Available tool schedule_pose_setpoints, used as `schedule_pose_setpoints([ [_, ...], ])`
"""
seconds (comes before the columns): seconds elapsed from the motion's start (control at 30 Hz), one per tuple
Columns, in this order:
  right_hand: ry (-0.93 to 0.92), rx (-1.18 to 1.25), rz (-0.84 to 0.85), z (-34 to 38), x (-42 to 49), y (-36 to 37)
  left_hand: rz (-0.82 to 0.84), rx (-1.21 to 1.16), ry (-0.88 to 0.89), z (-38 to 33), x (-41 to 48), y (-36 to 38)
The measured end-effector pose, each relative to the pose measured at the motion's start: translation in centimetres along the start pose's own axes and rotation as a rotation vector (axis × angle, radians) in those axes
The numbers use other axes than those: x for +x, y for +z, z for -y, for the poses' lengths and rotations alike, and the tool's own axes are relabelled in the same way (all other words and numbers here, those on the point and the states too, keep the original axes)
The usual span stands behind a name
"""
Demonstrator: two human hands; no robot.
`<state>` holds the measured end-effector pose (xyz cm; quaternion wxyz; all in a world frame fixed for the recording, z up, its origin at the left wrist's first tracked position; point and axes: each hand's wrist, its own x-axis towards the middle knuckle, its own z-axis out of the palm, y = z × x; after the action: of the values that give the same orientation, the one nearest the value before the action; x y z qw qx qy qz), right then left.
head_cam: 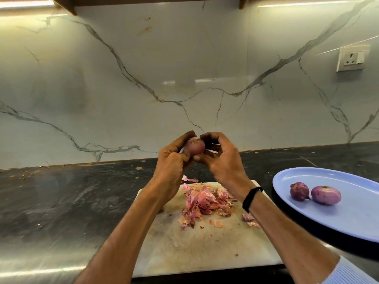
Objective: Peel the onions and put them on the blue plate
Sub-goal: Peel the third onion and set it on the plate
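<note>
Head view: two peeled onions (326,195) sit on the blue plate (328,177). My left hand (172,160) and right hand (223,160) grip a third onion (195,147), seemingly unfinished.

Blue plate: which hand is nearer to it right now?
Right. The right hand, pinching the onion, is raised to the left of the blue plate; the left hand grips the same onion from the other side, farther from the plate.
</note>
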<state>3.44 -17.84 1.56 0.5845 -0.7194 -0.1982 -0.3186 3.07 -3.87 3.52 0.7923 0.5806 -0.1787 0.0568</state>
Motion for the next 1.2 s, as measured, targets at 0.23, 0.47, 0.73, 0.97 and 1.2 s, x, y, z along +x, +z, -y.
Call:
schedule_pose_setpoints([
  [0.23, -0.294, -0.36, -0.05, -0.8, -0.2, 0.2, 0.054, -0.014, -0.025, -0.3, -0.1, -0.1],
  [0.47, -0.356, -0.437, -0.042, -0.9, -0.1, 0.1, 0.059, -0.015, -0.021, -0.4, -0.2, -0.2],
  [0.73, -0.38, -0.5, -0.013, -1.1, -0.1, -0.1, 0.031, 0.014, -0.017, 0.1, -0.1, -0.1],
  [0.97, -0.425, -0.459, -0.033, -1.1, -0.2, 0.0, -0.034, -0.028, -0.036, -0.2, -0.2, 0.2],
  [1.2, -0.342, -0.367, -0.077, -0.9, -0.3, 0.3, -0.04, -0.071, -0.05, -0.6, -0.6, 0.3],
])
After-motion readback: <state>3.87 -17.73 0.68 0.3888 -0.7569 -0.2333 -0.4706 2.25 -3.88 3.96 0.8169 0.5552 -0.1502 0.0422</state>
